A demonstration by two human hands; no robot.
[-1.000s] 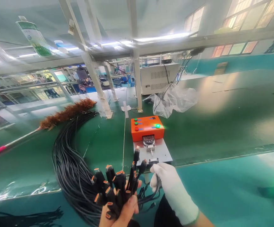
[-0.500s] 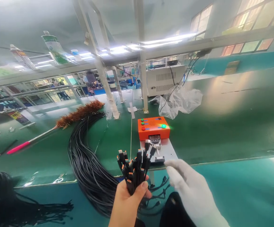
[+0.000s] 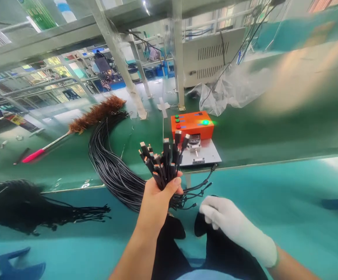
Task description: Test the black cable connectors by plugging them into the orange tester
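My bare left hand [image 3: 160, 194] is wrapped round a bunch of black USB cables [image 3: 166, 155], just below their plugs. The metal plug ends, several with orange inside, fan upward above my fist. From there the cable lengths [image 3: 107, 167] sweep left in a thick curve over the bench edge. Some loose cable ends [image 3: 204, 182] stick out to the right of the hand. My right hand [image 3: 220, 216], in a white glove, hovers over my lap with its fingers curled in. Nothing shows in it; one loose cable end lies just left of its fingertips.
An orange box [image 3: 192, 125] with buttons and a lit green lamp stands behind a metal plate [image 3: 209, 151] carrying a dial gauge. A feather duster [image 3: 96, 113] lies left. Another black cable bundle [image 3: 17, 206] hangs over the edge. Metal posts [image 3: 178, 58] rise behind.
My right hand has drawn back from the metal plate, down toward my lap, and its fingers have curled in. The left hand still grips the cables. The view has tilted downward.
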